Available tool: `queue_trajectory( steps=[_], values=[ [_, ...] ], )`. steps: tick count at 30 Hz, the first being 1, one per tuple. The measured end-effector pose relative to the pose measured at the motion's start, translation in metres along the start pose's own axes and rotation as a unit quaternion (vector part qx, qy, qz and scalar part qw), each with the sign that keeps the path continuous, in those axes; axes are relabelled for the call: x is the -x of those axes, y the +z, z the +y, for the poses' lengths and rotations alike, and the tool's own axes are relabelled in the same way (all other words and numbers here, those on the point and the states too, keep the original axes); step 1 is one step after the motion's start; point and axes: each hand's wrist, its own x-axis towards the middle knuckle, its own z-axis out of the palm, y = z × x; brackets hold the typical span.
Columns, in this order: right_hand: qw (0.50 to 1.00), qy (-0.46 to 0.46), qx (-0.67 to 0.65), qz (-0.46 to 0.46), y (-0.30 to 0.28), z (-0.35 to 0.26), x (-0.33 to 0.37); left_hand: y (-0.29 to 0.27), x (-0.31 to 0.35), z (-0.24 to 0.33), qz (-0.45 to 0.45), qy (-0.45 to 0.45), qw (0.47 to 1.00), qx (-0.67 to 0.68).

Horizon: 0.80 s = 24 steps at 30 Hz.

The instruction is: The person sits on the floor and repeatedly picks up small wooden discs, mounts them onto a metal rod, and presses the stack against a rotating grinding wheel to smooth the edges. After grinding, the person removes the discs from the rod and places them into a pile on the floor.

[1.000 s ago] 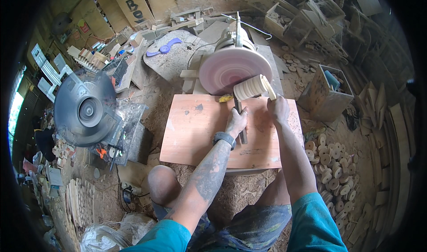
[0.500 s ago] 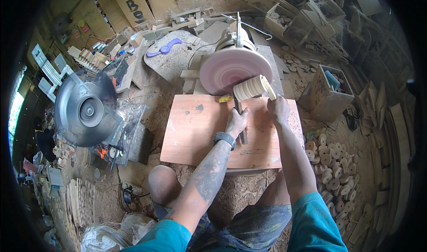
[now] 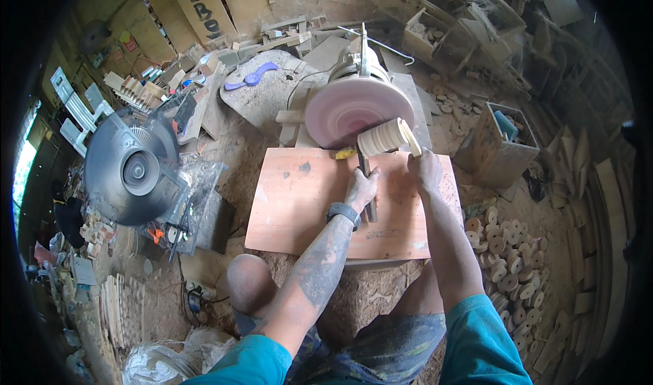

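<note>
A stack of round wooden discs (image 3: 381, 137) lies sideways against the lower right face of a large sanding disc (image 3: 340, 109), which looks blurred as if spinning. My left hand (image 3: 362, 186) is closed around a dark narrow bar (image 3: 371, 213) that runs up to the stack's left end. At the other end, my right hand (image 3: 426, 171) grips a pale flat wooden handle (image 3: 411, 140) joined to the stack. Beneath both hands is a reddish-brown wooden board (image 3: 289, 201). A small yellow object (image 3: 345, 154) sits at the board's far edge, below the sanding disc.
On the left stands a round fan (image 3: 136, 171) with a blurred rim. Loose wooden rings (image 3: 513, 262) are heaped on the floor at right, near an open wooden box (image 3: 500, 143). A purple fan blade (image 3: 252, 77) lies on a dusty panel (image 3: 262, 103) farther back.
The stack of wooden discs has shifted very slightly toward me and to the right along the sanding disc. Both hands keep their grips.
</note>
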Motion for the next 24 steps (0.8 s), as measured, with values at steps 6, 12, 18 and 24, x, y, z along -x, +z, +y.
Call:
queue_trajectory(
  steps=[6, 12, 18, 24],
  values=[
    [0.995, 0.036, -0.026, -0.094, -0.003, 0.003, 0.025, -0.003, 0.026, 0.013, 0.026, -0.003, 1.0, 0.01],
    [0.99, 0.043, -0.129, -0.044, -0.028, -0.024, 0.105, -0.03, 0.106, 0.027, 0.066, 0.052, 0.995, -0.051],
    [0.959, 0.036, -0.271, -0.069, -0.092, -0.101, 0.195, -0.09, 0.214, 0.053, 0.146, 0.198, 0.966, -0.075],
    [0.921, -0.071, -0.365, -0.115, -0.12, -0.18, 0.263, -0.155, 0.322, 0.068, 0.255, 0.193, 0.943, -0.091]
  ],
)
